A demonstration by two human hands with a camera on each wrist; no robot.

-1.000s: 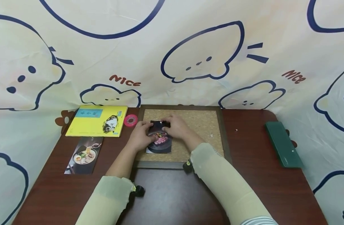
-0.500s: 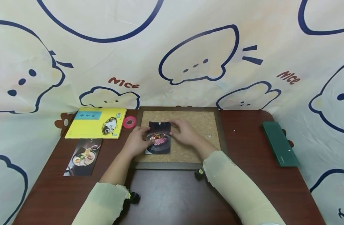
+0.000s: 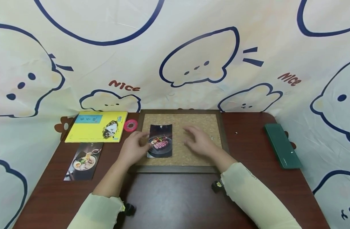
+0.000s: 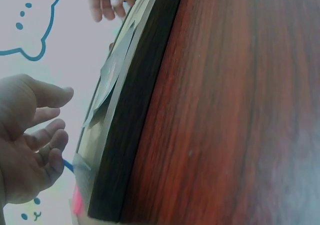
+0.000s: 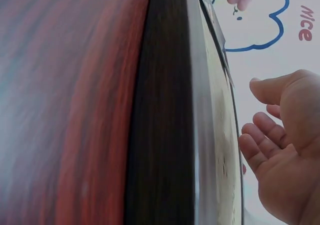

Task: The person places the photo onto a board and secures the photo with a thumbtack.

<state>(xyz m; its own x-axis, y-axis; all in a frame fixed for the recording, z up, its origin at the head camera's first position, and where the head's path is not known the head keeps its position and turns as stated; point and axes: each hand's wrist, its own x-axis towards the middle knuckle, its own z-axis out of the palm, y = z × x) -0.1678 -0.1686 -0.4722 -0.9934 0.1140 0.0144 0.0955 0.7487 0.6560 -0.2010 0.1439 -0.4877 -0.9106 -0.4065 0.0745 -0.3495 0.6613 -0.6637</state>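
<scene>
Left hand point(image 4: 20, 145) near thin card point(image 4: 111, 72) on dark-edged board point(image 4: 134, 97)

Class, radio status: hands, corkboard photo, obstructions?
Both empty: left hand at photo, right hand apart. Photo on corkboard, pin at top. Only left hand slightly overlaps photo, head view.

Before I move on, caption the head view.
Left hand and right hand flank a sliced-meat photo pinned to a framed corkboard.
</scene>
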